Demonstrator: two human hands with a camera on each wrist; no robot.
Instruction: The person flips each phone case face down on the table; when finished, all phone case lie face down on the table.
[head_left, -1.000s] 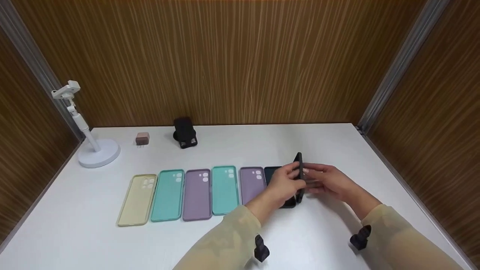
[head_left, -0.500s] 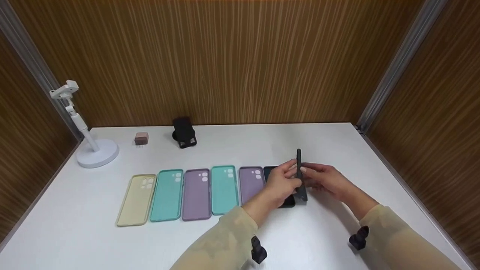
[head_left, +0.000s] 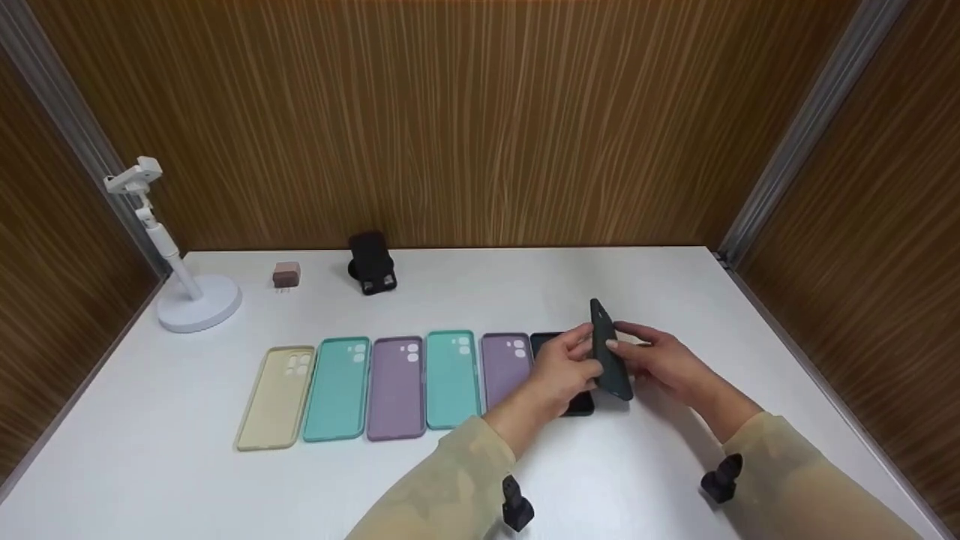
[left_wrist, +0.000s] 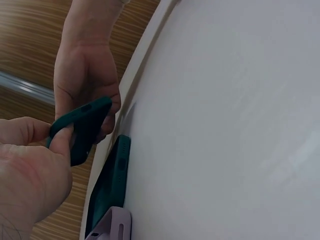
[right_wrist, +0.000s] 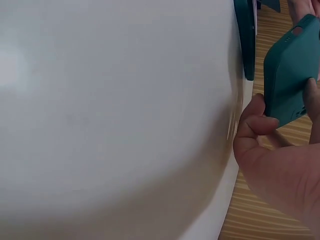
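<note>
- The dark green phone case (head_left: 609,352) is held on edge above the white table (head_left: 675,300), tilted with its far end higher, just right of the row of cases lying flat.
- Judging by its thin walls and matte skin, it is likely light, soft and bendable, more grippy than slippery, and not fragile; a hard squeeze at mid-length would probably bow it.
- The long side rims look like the best place to hold it, near the corners where the shell should be stiffer, and away from the camera cut-out.
- The left hand (head_left: 564,371) pinches the case from its left side, thumb and fingers curled round the rim; the left wrist view shows the thumb over the edge.
- The right hand (head_left: 664,364) grips the opposite side, fingertips on the rim and thumb under the near corner, as the right wrist view shows.
- Under the hands, another dark case (head_left: 577,405) lies flat on the table, mostly hidden by the left hand.
- Leftward, the row runs purple case (head_left: 504,367), teal case (head_left: 451,379), a second purple case (head_left: 396,386), a second teal case (head_left: 337,386) and a pale yellow case (head_left: 276,397), side by side.
- Along the far edge stand a white stand (head_left: 187,296), a small brown block (head_left: 286,274) and a black holder (head_left: 371,262).
</note>
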